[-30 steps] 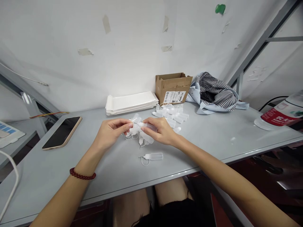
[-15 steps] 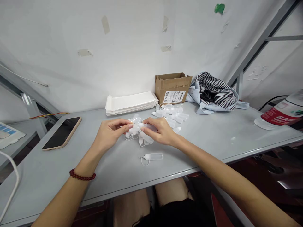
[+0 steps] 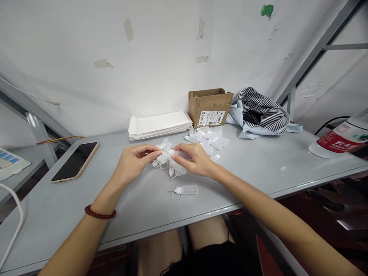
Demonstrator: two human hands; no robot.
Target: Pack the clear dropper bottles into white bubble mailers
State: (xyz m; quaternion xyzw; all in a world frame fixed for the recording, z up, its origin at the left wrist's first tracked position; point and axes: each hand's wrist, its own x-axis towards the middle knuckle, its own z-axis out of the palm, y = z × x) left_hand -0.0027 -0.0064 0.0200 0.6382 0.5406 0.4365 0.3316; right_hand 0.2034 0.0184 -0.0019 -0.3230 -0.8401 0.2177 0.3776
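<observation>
My right hand (image 3: 195, 159) is closed round a small translucent needle-tip bottle (image 3: 183, 154), its tip pointing left. My left hand (image 3: 138, 161), with a red bead bracelet on the wrist, pinches thumb and forefinger together at the end of the thin needle. What lies between those fingertips is too small to make out. Under and behind both hands lies a loose heap of similar bottles (image 3: 176, 168), partly hidden by the fingers. Nearer the front edge, one needle-tip bottle (image 3: 188, 190) with a looped cap strap lies on its side, apart from the heap.
More bottles (image 3: 220, 142) lie before an open cardboard box (image 3: 211, 105). White flat packets (image 3: 161, 124) are stacked by the wall. A phone (image 3: 75, 163) lies at left. Striped cloth (image 3: 258, 111) and a large red-labelled bottle (image 3: 340, 136) are at right on the grey table (image 3: 138, 214).
Almost nothing differs. Both hands keep the same place and grip, and the bottles on the table lie as before.
</observation>
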